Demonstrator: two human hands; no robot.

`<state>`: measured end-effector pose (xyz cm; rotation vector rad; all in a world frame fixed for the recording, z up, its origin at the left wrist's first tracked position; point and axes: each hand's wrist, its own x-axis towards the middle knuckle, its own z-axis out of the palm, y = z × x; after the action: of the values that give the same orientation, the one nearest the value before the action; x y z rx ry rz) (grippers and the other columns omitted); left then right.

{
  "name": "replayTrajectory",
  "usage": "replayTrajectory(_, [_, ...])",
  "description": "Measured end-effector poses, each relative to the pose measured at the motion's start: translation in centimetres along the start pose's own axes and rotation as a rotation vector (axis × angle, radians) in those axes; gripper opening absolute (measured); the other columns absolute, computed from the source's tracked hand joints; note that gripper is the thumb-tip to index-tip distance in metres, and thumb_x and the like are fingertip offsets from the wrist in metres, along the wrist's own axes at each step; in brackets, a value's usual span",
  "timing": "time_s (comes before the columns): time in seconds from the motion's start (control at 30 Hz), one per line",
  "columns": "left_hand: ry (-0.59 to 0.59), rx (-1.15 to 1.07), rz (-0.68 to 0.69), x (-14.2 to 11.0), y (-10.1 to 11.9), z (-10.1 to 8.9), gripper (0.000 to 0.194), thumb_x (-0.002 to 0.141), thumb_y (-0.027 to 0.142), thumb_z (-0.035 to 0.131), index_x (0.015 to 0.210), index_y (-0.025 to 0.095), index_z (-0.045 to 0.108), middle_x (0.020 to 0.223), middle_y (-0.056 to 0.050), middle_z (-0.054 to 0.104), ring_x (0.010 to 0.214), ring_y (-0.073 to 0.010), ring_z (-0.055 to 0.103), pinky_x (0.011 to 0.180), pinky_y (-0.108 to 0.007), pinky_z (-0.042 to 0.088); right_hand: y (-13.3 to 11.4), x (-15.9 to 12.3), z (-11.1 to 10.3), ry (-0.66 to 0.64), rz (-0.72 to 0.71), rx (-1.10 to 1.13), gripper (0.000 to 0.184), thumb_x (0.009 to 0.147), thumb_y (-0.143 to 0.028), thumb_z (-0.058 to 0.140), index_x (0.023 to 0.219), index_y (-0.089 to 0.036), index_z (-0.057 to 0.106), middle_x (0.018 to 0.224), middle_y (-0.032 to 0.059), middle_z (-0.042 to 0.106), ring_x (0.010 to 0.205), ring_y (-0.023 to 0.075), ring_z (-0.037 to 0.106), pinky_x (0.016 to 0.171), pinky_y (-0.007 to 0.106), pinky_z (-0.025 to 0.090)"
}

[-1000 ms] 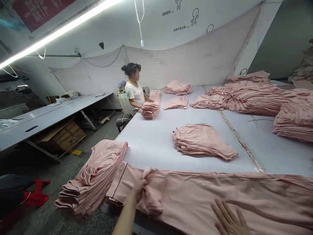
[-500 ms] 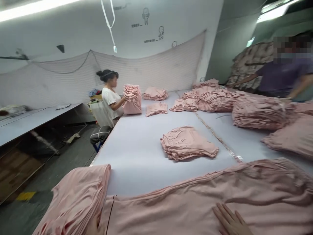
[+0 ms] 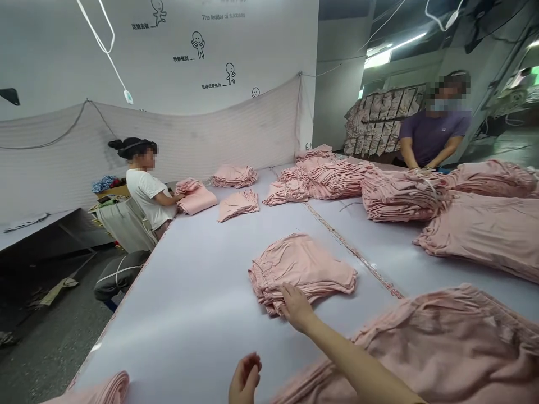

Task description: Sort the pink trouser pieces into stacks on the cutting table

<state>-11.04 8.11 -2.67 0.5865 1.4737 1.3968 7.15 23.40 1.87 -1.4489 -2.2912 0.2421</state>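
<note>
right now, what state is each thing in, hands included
middle pink stack: lying flat, layers uneven
large pink cloth: spread out, wrinkled
lower-left pink cloth: folded over, partly out of view
right hand: on the middle pink stack's edge, grip unclear
left hand: partly open, nothing seen in it
ceiling light: lit

Matt, creased cloth garment stack and smooth, faintly glossy tabletop

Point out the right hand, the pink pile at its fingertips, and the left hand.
Right hand (image 3: 297, 307): head view, on the back of the hand.
Pink pile (image 3: 304, 261): head view, on its top layer.
Left hand (image 3: 243, 379): head view, mid-hand.
</note>
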Motion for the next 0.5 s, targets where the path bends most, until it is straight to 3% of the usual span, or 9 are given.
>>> replayTrajectory(0.13, [-0.079,-0.028,-0.12,4.6,3.7,3.9,0.038,0.057,0.035,0.078,0.09,0.019,0.068,0.108,-0.013,0.068,0.097,-0.0225,0.066,0.081,-0.031,0.052,-0.8,6.5,0.9,-0.117,0.14,0.099,0.06,0.078,-0.026,0.056,0.134,-0.012,0.044,0.143,0.0204,0.042,0.131,0.0348,0.037,0.103,0.05,0.032])
replayTrajectory(0.27, [-0.086,-0.109,-0.161,8.1,6.1,7.5,0.029,0.067,0.021,0.071,0.095,0.016,0.064,0.108,-0.014,0.066,0.092,-0.0186,0.066,0.085,-0.031,0.052,1.3,8.6,1.6,-0.153,0.122,0.239,0.05,0.071,-0.031,0.063,0.119,-0.021,0.056,0.133,0.0142,0.053,0.122,0.0335,0.044,0.097,0.049,0.036])
replayTrajectory(0.33, [-0.083,-0.143,-0.184,9.4,6.4,9.4,0.029,0.068,0.02,0.07,0.096,0.016,0.061,0.106,-0.014,0.066,0.088,-0.0177,0.066,0.085,-0.031,0.053,2.8,9.1,1.9,-0.132,0.137,0.35,0.039,0.07,-0.026,0.061,0.109,-0.022,0.061,0.124,0.011,0.06,0.117,0.0295,0.048,0.096,0.044,0.037])
replayTrajectory(0.43, [-0.055,-0.154,-0.205,10.6,6.2,11.7,0.034,0.068,0.022,0.071,0.099,0.018,0.056,0.106,-0.013,0.065,0.085,-0.0164,0.066,0.084,-0.032,0.053,5.4,10.1,2.1,-0.052,0.258,0.562,0.022,0.073,-0.031,0.058,0.091,-0.02,0.063,0.095,0.0085,0.069,0.098,0.0263,0.058,0.088,0.039,0.042])
replayTrajectory(0.5, [-0.027,-0.147,-0.211,10.9,6.0,12.5,0.036,0.068,0.023,0.071,0.1,0.019,0.053,0.106,-0.011,0.063,0.084,-0.0155,0.065,0.085,-0.032,0.053,7.4,10.9,2.0,0.05,0.379,0.736,0.029,0.079,-0.043,0.049,0.088,-0.019,0.061,0.084,0.0073,0.069,0.087,0.0245,0.061,0.08,0.037,0.046])
